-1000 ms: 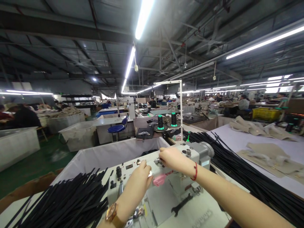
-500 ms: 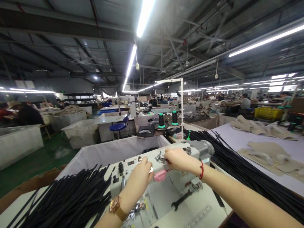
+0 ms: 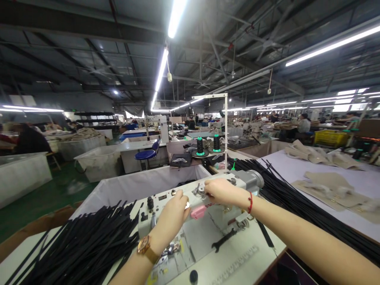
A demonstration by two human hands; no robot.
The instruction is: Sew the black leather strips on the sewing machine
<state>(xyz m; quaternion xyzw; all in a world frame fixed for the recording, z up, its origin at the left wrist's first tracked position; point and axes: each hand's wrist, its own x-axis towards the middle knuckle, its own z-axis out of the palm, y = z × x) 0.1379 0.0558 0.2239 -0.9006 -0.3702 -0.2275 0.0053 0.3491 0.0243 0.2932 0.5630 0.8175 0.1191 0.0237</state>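
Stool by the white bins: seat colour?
Blue seat on the stool, a deep, glossy shade; it shows best in the current head view.

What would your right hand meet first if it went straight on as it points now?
Probably the small round metal part on the sewing machine, just beyond the fingertips; depth is unclear, so contact is possible.

A blue stool (image 3: 144,154) stands left of centre, near a white bin (image 3: 96,160). At right, beige pieces (image 3: 323,157) lie on a pale worktop (image 3: 282,165), a yellow crate (image 3: 331,138) beyond them. Light tubes (image 3: 177,18) hang at upper centre.
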